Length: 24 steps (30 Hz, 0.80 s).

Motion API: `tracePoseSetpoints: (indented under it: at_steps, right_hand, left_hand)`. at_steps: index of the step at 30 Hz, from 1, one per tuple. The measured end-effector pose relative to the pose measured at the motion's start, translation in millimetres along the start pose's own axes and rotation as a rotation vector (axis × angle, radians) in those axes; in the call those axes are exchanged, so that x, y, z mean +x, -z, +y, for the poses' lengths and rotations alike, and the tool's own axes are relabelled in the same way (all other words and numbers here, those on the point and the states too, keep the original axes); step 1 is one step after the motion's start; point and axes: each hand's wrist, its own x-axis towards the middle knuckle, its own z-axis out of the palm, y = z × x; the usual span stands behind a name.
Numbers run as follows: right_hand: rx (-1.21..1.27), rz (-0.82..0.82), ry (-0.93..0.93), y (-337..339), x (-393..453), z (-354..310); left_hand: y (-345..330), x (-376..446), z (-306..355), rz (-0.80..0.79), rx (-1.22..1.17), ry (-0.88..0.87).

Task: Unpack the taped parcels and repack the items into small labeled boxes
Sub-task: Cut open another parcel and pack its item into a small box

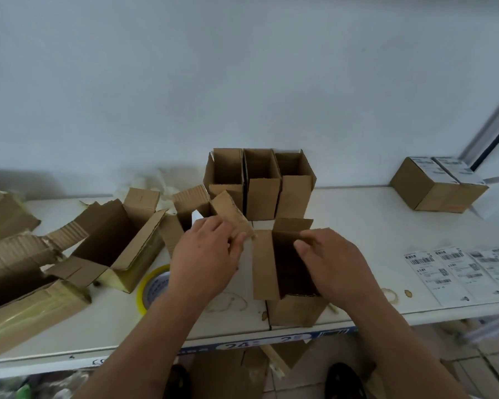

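- On the white surface [357, 214] in front of me, the biggest things are the opened taped parcels: one [26, 283] at far left, its flaps torn wide, and a second [113, 243] just right of it, open with yellowish tape along its edges.
- At the back, against the wall, three small boxes [260, 182] stand upright side by side, flaps up.
- At the far right corner, two closed labeled boxes [438, 185] sit touching each other.
- Before me stands an open small box [280, 263]; my right hand [332, 269] pinches the edge of its right flap with curled fingers.
- My left hand [205, 257] grips a cardboard flap [231, 214] of another small box [185, 214] just left of it, thumb and fingers closed on it.
- Near right, loose shipping labels [455, 272] lie flat.
- A tape roll [153, 286] lies under my left wrist.
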Motion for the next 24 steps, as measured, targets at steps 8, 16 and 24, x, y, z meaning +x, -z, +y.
tracePoseSetpoints:
  at_steps: [8,16,24]
  right_hand:
    - [0.050,-0.174,0.191,-21,39,-73]
    - [-0.088,-0.250,0.173,-72,87,-111]
    - [-0.279,-0.259,0.035,-100,107,-123]
  left_hand:
    - [2,2,-40,-0.042,0.036,0.172]
    - [-8,7,-70,-0.039,-0.078,0.284]
    - [-6,12,-73,-0.024,-0.133,0.332]
